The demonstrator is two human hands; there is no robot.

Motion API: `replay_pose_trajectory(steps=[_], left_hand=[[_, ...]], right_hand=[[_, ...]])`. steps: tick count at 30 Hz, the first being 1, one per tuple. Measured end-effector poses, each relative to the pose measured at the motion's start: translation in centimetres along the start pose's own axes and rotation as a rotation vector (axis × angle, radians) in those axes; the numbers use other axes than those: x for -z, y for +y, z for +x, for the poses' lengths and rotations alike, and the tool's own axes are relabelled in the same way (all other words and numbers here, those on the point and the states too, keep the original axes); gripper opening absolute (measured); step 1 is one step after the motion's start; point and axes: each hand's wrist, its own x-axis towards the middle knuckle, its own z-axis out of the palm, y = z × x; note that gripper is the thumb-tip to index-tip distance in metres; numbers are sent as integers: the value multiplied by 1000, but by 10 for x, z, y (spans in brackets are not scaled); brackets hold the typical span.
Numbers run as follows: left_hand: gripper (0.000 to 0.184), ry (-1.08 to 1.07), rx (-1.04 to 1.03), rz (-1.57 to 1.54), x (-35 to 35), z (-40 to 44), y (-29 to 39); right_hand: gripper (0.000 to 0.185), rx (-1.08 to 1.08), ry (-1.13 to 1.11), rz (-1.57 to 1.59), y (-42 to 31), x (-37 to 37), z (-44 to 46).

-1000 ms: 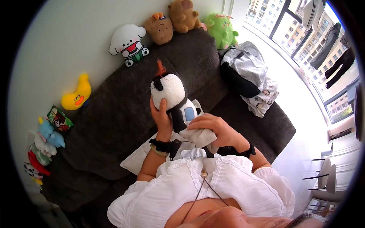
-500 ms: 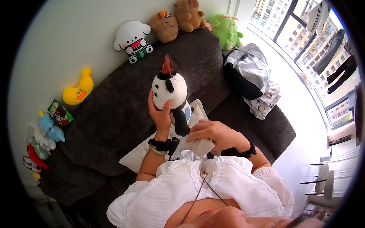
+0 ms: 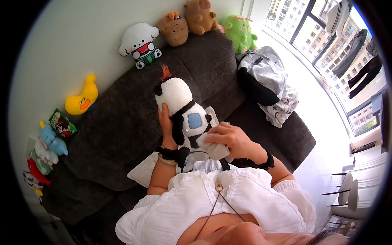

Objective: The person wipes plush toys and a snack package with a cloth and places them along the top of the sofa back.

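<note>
A black-and-white panda plush toy [image 3: 176,98] with a reddish tuft on its head is held up in front of me. Its back faces me, showing a light blue patch, and its face is turned away. My left hand [image 3: 165,128] grips it at the left side, with most of the fingers hidden behind the toy. My right hand [image 3: 234,141] is closed on a folded off-white cloth [image 3: 214,148], which is at the panda's lower right side; whether it presses on the fur I cannot tell.
Behind the panda stands a dark brown sofa [image 3: 122,122], with a white dog plush [image 3: 141,43], a potato-like plush [image 3: 173,30], a capybara plush [image 3: 201,18] and a green plush [image 3: 239,34] along its back. Grey and white clothes [image 3: 265,77] lie at right. A light cushion [image 3: 143,171] is near my lap.
The panda has been turned so that its back and blue patch now show, and its head has shifted down and left. The cloth remains in my right hand beside the body.
</note>
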Motion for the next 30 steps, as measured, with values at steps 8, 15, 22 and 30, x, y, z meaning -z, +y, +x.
replay_pose_trajectory(steps=[8, 15, 22, 30], left_hand=[[71, -127, 159, -39, 12, 0, -11], [74, -147, 174, -138, 4, -19, 12], [70, -146, 232, -187, -12, -29, -4], [72, -128, 219, -137, -4, -37, 23]], right_hand=[[60, -123, 278, -241, 7, -12, 11], [57, -122, 234, 147, 21, 19, -10], [62, -149, 282, 214, 16, 16, 16], [60, -175, 77, 231, 14, 25, -19]])
